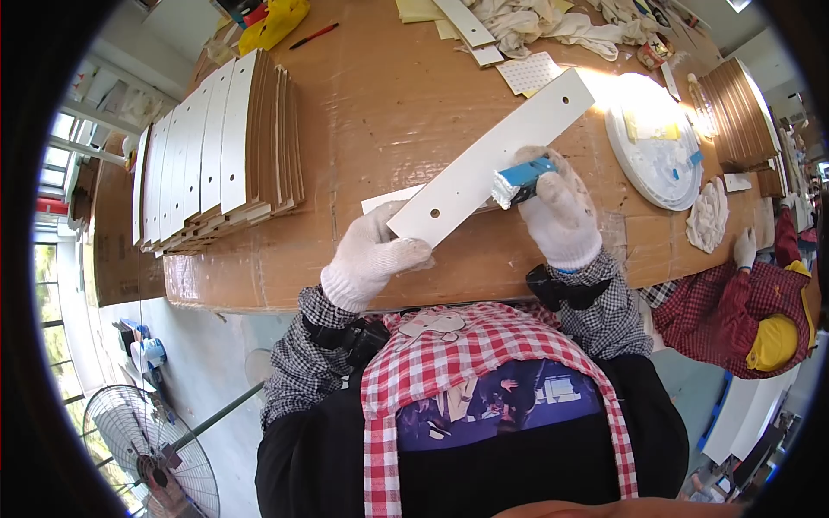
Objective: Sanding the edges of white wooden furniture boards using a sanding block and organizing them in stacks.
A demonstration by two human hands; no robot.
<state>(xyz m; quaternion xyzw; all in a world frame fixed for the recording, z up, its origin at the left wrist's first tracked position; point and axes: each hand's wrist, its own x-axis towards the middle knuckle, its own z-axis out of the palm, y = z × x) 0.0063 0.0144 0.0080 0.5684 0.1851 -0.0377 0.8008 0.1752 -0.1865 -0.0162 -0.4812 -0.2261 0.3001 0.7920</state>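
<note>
A long white strip [492, 160] with small round holes lies tilted over the brown cardboard-covered table [389, 95]. My left hand [373, 259], in a white knit glove, pinches the strip's near end. My right hand [557, 207], also gloved, grips a small blue and white block [522, 180] pressed against the strip's lower edge near its middle. A second white piece [384, 200] shows under the strip.
A fanned stack of similar white-faced strips [216, 147] fills the table's left. A round white disc [654, 142], white cloths [535, 22], a brown slat stack [738, 112] and a red pen [313, 35] lie farther off. A person in red checks [751, 306] works at the right. A floor fan [142, 453] stands lower left.
</note>
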